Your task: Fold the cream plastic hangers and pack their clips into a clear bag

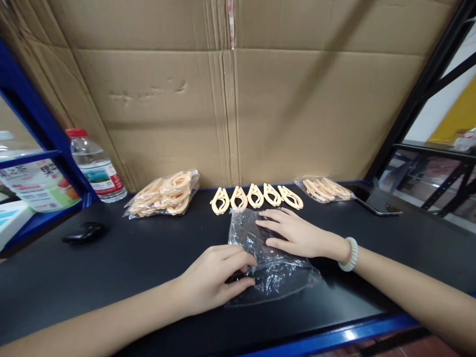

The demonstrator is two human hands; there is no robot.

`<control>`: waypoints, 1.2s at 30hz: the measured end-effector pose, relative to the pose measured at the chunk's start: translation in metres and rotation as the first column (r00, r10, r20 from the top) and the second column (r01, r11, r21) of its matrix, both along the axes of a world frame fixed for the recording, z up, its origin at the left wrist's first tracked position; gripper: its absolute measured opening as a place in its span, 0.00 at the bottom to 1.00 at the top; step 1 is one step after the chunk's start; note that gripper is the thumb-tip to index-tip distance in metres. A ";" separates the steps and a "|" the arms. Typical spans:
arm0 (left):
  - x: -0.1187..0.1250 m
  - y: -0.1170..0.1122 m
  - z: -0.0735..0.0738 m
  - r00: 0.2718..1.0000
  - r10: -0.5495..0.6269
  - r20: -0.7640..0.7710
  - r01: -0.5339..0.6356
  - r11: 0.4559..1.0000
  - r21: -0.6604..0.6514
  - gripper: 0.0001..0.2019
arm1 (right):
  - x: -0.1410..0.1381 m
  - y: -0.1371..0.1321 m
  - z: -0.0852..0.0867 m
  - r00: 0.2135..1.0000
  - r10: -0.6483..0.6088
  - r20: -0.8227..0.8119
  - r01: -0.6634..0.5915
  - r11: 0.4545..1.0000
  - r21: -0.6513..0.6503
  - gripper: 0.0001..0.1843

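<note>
A clear, empty-looking plastic bag [275, 280] lies crumpled on the black tabletop [163, 263]. My right hand [290, 230] rests flat on its upper part, fingers spread. At the bag's left edge is my left hand [219, 272], its fingers bent and its thumb apart from them; some fingertips are hidden underneath. Just behind the bag several peach-colored folding hangers stand in a row, among them a folded hanger [220, 201] at the left end and another folded hanger [291, 197] at the right end.
A filled bag of hangers [163, 196] lies back left, and a smaller bag of hangers [323, 189] back right, beside a phone [377, 202]. A water bottle [98, 168] and a black mouse [85, 232] are at left. Cardboard [167, 109] walls the back.
</note>
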State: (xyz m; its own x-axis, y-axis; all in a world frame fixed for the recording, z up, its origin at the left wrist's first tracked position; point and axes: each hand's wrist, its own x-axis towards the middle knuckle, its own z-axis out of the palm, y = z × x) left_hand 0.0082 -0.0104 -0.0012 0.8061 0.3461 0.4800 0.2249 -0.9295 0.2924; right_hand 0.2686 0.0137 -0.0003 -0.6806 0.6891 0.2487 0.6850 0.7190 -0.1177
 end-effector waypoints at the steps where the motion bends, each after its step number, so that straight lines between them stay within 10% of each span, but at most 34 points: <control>1: 0.000 -0.001 0.000 1.000 -0.013 -0.005 0.013 0.999 0.049 0.07 | 0.000 0.000 0.000 1.000 0.000 0.002 0.000 1.000 0.003 0.27; 9: 0.001 -0.004 0.003 0.999 -0.041 0.005 0.038 0.955 0.293 0.10 | 0.002 0.001 0.003 1.000 -0.010 -0.007 0.010 1.000 0.020 0.25; 16: 0.004 -0.012 0.013 0.995 -0.084 -0.050 0.098 0.808 0.581 0.10 | 0.001 -0.001 0.001 1.000 -0.005 -0.023 0.006 0.999 0.037 0.24; 26: 0.003 -0.010 0.013 0.996 0.008 -0.090 0.044 0.826 0.562 0.12 | 0.051 0.047 0.007 0.982 -0.123 -0.140 0.154 0.961 0.232 0.20; 32: 0.003 -0.010 0.011 0.996 0.027 -0.084 0.023 0.834 0.552 0.13 | 0.098 0.073 -0.007 0.981 -0.190 0.033 0.187 0.979 0.087 0.46; 36: 0.003 -0.009 0.009 0.996 0.020 -0.088 0.028 0.855 0.518 0.13 | 0.098 0.073 -0.009 0.983 -0.178 0.052 0.177 0.984 0.022 0.46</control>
